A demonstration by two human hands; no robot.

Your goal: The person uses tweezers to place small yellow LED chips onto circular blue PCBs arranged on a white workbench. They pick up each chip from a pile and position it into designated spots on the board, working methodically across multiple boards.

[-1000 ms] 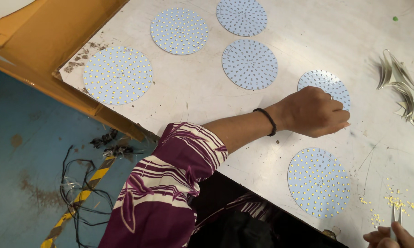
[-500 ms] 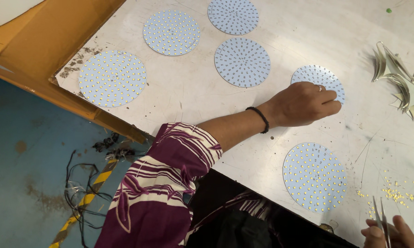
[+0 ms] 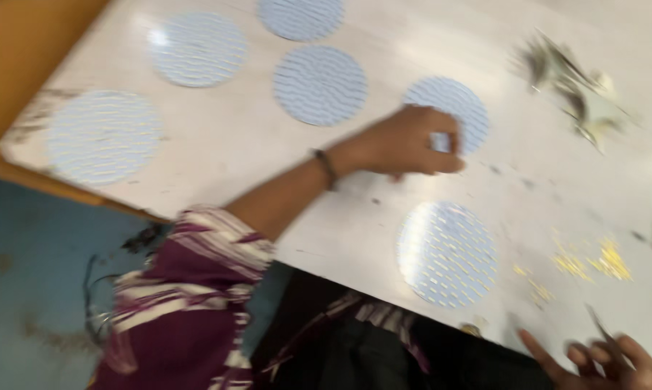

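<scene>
Six round dotted discs lie on the table point(image 3: 217, 155). Left hand point(image 3: 405, 141), fingers curled, touches the right-hand disc point(image 3: 452, 108) directly beneath it. Right hand point(image 3: 604, 361), well apart at the near edge, pinches tweezers point(image 3: 602, 331).

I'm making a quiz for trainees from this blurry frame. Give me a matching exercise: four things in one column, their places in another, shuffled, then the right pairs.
Things:
1. left hand
2. right hand
3. yellow bits
4. pile of grey scraps

Places:
A. far right part of the table, near the top of the picture
B. over the near edge of a round dotted disc
C. bottom right corner, holding a thin tool
D. strewn on the table to the right of the nearest disc

Pairs: 1-B, 2-C, 3-D, 4-A
</scene>
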